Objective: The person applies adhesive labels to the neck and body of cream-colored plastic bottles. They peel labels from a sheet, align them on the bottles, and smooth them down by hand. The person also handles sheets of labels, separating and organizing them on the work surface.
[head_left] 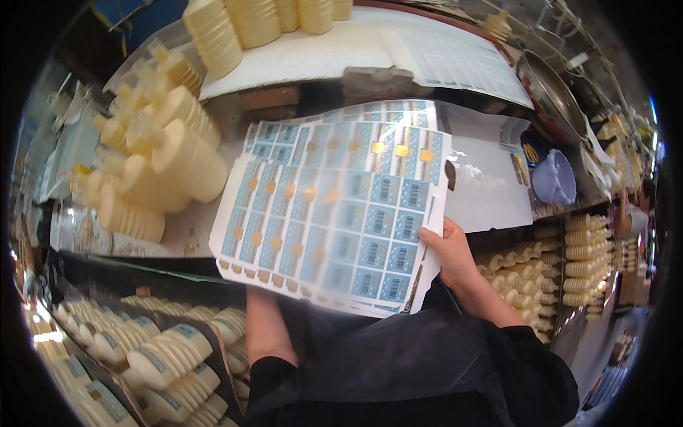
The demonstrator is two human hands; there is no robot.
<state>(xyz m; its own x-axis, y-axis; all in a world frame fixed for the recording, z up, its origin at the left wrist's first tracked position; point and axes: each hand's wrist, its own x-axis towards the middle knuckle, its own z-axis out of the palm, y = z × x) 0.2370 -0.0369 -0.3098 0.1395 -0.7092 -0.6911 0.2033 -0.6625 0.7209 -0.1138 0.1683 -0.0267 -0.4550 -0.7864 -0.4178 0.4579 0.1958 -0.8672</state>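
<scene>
A stack of label sheets (384,220) is held up in front of me, tilted, with rows of light blue stickers carrying barcodes and gold patches. Glare whitens a band down its middle. At the stack's right edge my right hand (457,257) is closed, the thumb on top and the fingers underneath. My left forearm (269,329) reaches up beneath the sheets, which hide my left hand, so its fingers cannot be seen. Behind the stack, more pale sheets (487,185) lie on the bench.
Cream bottles with clear caps (186,160) crowd the bench at left. Larger cream bottles (213,35) stand on a white board (299,60) at the back. A metal pan (551,89) and a purple bucket (555,178) are at right. Labelled bottles (171,356) fill crates below left; more bottles (523,277) lie right.
</scene>
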